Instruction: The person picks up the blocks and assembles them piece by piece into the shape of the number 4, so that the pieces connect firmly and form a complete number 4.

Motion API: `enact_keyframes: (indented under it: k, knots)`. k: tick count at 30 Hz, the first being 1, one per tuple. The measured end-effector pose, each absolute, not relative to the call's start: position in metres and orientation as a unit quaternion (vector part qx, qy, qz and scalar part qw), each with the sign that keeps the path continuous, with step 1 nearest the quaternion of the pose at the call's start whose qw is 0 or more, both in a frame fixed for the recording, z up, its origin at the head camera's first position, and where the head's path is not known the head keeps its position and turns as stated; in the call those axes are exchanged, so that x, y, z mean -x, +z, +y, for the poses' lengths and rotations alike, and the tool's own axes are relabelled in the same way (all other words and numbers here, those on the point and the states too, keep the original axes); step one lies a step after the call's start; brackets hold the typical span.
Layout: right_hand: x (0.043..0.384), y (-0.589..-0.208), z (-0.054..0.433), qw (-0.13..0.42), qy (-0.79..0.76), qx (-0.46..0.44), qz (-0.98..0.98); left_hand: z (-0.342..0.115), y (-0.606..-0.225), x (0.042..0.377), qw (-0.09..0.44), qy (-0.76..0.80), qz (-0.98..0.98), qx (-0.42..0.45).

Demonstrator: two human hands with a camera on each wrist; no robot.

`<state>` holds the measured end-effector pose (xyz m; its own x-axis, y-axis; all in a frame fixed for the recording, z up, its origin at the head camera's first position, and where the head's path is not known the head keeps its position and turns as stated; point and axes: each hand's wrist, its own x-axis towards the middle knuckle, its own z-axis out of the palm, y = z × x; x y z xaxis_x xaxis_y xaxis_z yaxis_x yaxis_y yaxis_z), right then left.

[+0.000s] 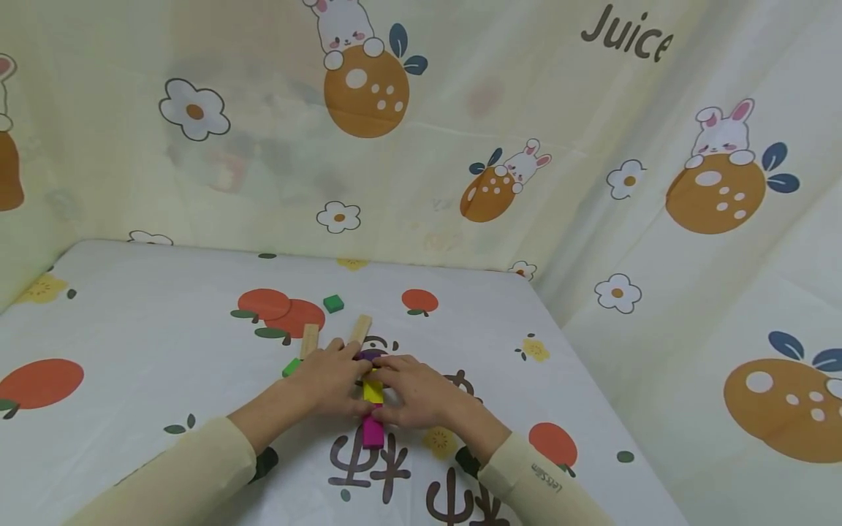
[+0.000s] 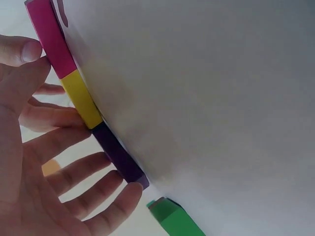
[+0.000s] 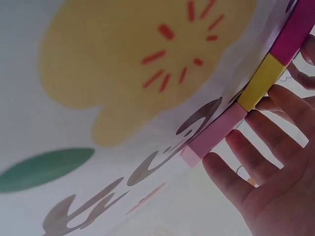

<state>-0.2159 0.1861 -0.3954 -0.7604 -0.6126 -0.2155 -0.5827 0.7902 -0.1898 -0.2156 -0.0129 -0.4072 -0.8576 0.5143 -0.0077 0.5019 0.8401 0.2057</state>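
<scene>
A magenta block (image 1: 373, 433), a yellow block (image 1: 373, 392) and a purple block (image 2: 119, 153) lie end to end in a line on the cloth. A pink block (image 3: 215, 133) meets the yellow one's end in the right wrist view; the right hand hides it from the head camera. My left hand (image 1: 333, 380) is along the line's left side, its extended fingertips touching the purple block and its thumb by the magenta one. From the right, my right hand (image 1: 421, 391) sets outstretched fingers against the pink and yellow blocks.
Left of the line are a green block (image 1: 291, 367) and two plain wooden blocks, one (image 1: 309, 341) beside it and another (image 1: 361, 329) beyond my left fingers. Farther back lies a second green block (image 1: 333, 303). A printed curtain (image 1: 263, 175) stands behind the table.
</scene>
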Motion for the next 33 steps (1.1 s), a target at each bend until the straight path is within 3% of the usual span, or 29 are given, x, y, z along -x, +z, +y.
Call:
enact_keyframes:
  k: [17, 33]
  knots:
    - [0.23, -0.385, 0.188, 0.107, -0.074, 0.334, 0.934, -0.012, -0.41, 0.218, 0.032, 0.104, 0.959, -0.261]
    - [0.253, -0.386, 0.182, 0.066, -0.133, 0.273, 0.951, -0.011, -0.407, 0.214, 0.042, 0.105, 0.961, -0.254]
